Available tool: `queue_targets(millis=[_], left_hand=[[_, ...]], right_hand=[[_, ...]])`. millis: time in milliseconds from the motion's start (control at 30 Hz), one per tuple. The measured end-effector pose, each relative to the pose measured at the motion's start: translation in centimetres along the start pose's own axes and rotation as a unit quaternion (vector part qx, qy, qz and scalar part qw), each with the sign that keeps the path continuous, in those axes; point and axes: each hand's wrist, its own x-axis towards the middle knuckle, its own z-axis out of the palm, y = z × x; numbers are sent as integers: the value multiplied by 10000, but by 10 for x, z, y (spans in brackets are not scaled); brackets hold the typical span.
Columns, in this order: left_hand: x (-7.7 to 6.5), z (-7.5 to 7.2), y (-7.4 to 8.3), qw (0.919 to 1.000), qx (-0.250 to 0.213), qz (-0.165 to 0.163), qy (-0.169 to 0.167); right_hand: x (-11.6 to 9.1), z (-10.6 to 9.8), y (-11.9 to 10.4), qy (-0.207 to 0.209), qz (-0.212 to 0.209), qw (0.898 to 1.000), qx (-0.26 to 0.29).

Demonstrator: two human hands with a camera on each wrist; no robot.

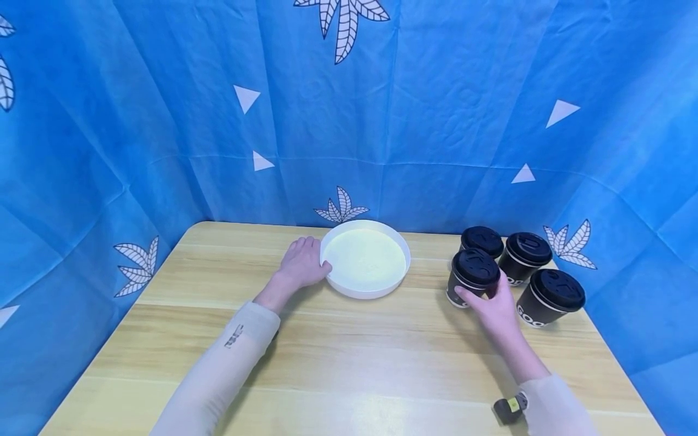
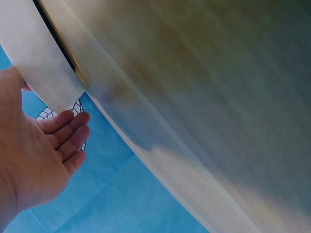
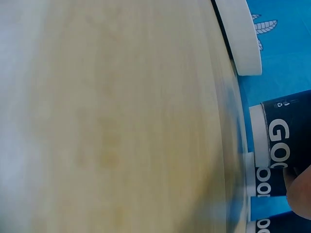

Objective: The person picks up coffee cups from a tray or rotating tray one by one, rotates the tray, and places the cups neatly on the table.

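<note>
A round white tray (image 1: 365, 257) with a low wall lies near the back middle of the table. My left hand (image 1: 300, 263) holds its left rim, the thumb over the edge and the fingers along the outside; the left wrist view shows the hand (image 2: 43, 150) at the tray wall (image 2: 39, 53). At the right, my right hand (image 1: 498, 306) grips a black lidded paper coffee cup (image 1: 473, 269) between thumb and fingers. This cup is upright, its base close to the tabletop. White letters show on the cup (image 3: 286, 131) in the right wrist view, beside my thumb (image 3: 300, 194).
Behind the held cup stands one black lidded cup (image 1: 482, 239), with another (image 1: 526, 257) to its right and a third (image 1: 549, 300) nearer the front. The wooden table (image 1: 349, 357) meets a blue patterned cloth (image 1: 447, 109) at the back and sides.
</note>
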Motion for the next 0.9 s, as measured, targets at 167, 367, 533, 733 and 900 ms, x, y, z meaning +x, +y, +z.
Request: queue_targets(millis=[167,367,533,733,900], left_hand=[[-2,-1,1,10000,22,5,-6],[-2,-3,2,10000,-5,0,-61],[-1,-4,2,9999,-11,-36,-101],[1,-2,1,9998,0,-85,-155],[1,-1,1,9999,37,-65,-131]], right_hand=[[-3,-5,1,98,5,9998,-172],[-6,-9,3,311,-37,9990,-330],[-5,-14,6,384,-56,9982,-462],[-5,-18,7,459,29,9978,-474],[-4,-21,9,613,-50,9977,-282]])
